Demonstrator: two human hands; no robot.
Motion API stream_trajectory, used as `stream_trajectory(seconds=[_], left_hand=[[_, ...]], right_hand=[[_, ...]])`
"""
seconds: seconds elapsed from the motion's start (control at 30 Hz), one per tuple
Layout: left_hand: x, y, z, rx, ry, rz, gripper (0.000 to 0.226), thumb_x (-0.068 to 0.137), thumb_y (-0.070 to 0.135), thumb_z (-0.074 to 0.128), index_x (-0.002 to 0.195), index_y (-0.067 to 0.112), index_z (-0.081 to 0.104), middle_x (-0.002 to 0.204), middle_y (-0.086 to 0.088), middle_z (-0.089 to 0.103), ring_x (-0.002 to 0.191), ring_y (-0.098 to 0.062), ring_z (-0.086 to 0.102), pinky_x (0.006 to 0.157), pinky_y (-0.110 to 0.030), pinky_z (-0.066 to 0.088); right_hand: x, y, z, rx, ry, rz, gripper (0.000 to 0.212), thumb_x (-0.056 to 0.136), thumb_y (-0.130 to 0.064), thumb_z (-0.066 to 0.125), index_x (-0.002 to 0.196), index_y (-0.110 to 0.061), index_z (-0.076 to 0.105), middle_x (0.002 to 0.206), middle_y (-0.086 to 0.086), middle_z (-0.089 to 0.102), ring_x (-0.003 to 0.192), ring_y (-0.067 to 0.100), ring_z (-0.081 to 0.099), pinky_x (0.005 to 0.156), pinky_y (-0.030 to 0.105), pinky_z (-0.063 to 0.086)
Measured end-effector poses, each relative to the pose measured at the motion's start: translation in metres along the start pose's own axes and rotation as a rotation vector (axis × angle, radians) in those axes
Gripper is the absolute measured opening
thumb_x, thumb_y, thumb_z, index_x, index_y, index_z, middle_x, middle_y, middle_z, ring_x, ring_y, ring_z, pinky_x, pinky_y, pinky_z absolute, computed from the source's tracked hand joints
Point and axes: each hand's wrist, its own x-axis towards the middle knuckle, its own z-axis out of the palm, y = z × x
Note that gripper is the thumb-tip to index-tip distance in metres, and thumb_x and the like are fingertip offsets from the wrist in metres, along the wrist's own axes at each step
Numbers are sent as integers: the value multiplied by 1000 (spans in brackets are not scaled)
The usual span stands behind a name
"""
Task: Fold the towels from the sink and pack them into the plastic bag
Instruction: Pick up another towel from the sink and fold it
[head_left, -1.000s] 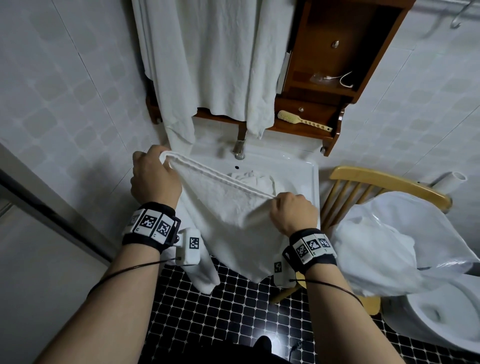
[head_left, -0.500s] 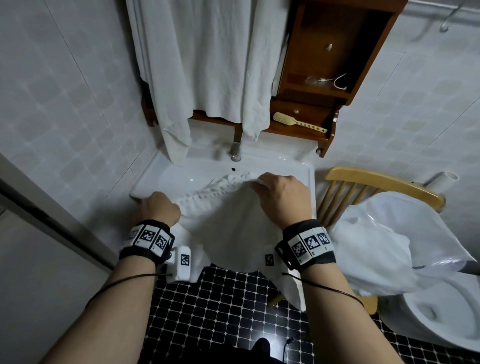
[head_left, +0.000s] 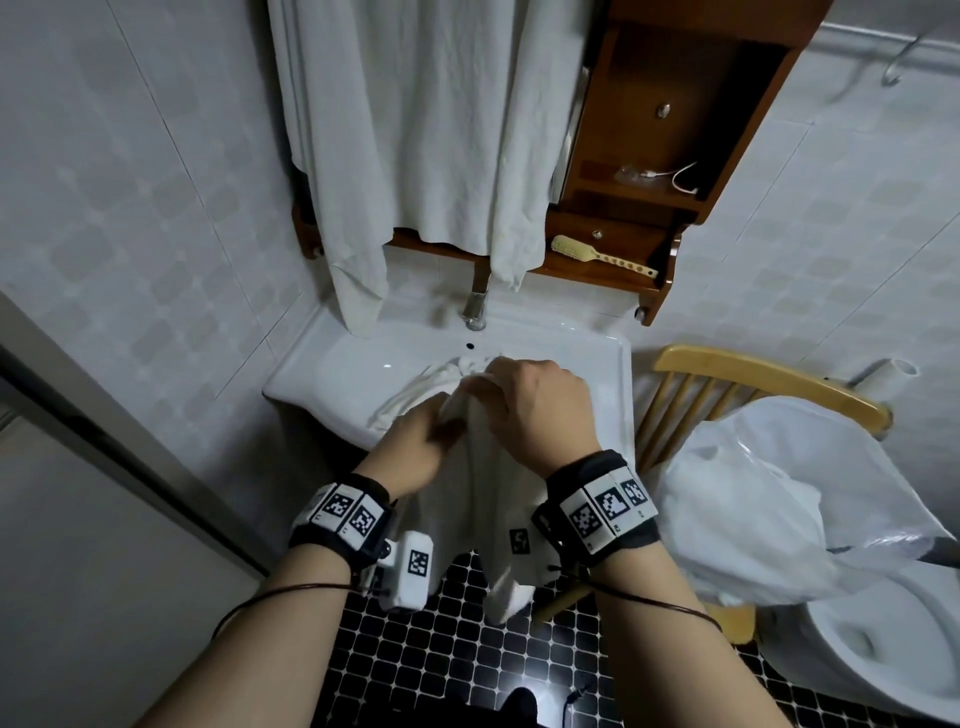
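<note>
The towel (head_left: 467, 525) is pinched at its top by the left grip (head_left: 415, 447) and right grip (head_left: 535, 410), both curled round it, over the sink (head_left: 322, 382); corners should be matched before folding.

At the front edge of the sink (head_left: 332, 376), the left hand (head_left: 413, 449) and right hand (head_left: 535, 410) grip a white towel (head_left: 470, 499) together; a plastic bag (head_left: 769, 509) sits on the chair (head_left: 727, 371) right of the sink.

Sink basin (head_left: 358, 364) open at 11 o'clock, faucet (head_left: 475, 312) and hanging white cloth (head_left: 415, 130) crowd 12 o'clock, wooden chair (head_left: 753, 376) bearing the plastic bag (head_left: 769, 519) blocks 3 o'clock, tiled floor (head_left: 457, 654) free at 6 o'clock
</note>
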Motion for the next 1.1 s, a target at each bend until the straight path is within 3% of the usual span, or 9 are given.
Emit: stream_trajectory(seconds=[0.07,0.1,0.17,0.23,0.37,0.57,0.7,0.93,1.1], left_hand=[[0,1,-4,-32,21,-5,29,106,29,51,132,28,65,129,11,69,124,-10,60,110,-32,44],[0,2,-5,0,48,-22,25,108,22,49,126,23,67,119,9,70,117,-13,62,103,-29,44],[3,4,-7,153,104,-28,18,106,19,51,92,20,63,84,6,62,96,-30,63,79,-32,41],[5,7,-9,315,111,-16,27,101,28,57,75,24,50,71,5,54,89,-40,61,70,-37,41],[6,19,-12,513,146,30,26,97,50,64,95,24,69,92,-6,71,90,-35,63,74,-40,52],[10,19,-18,607,242,-42,10,102,17,51,102,11,59,100,-20,65,97,-48,59,73,-42,40],[2,26,-24,591,307,-74,25,96,-2,44,109,9,62,102,-17,66,99,-46,58,74,-38,35],[-2,33,-40,349,305,-189,52,87,-9,41,91,25,80,103,-6,74,99,-32,67,87,-37,56],[-2,51,-53,210,318,-187,52,88,-10,42,92,20,84,102,0,77,97,-17,67,82,-21,50]], right_hand=[[-1,15,-2,15,-33,33,48,98,-66,50,88,-22,70,83,4,73,80,34,69,59,36,43],[-3,23,-1,23,-57,47,49,94,-70,56,87,-23,69,82,3,73,79,32,69,60,37,49],[-6,36,2,-2,-116,78,50,86,-75,64,85,-25,69,83,2,73,79,29,68,62,36,52],[-9,46,9,-72,-164,164,47,86,-72,68,91,-25,71,90,4,71,84,31,68,64,34,46],[-13,53,20,-175,-147,271,39,96,-58,63,105,-20,71,98,9,70,89,37,69,65,35,40],[-25,33,40,-63,-215,179,19,104,-31,55,102,-17,66,95,15,70,87,41,69,63,37,37],[-32,17,50,-65,-386,105,19,99,-8,48,113,-12,61,103,16,67,93,40,69,66,37,42],[-37,-13,50,-41,-504,42,27,94,-8,50,119,-10,62,112,16,66,100,39,68,76,39,47],[-42,-27,71,85,-537,-4,18,98,-15,52,113,-9,60,107,19,68,98,40,68,72,39,47]])
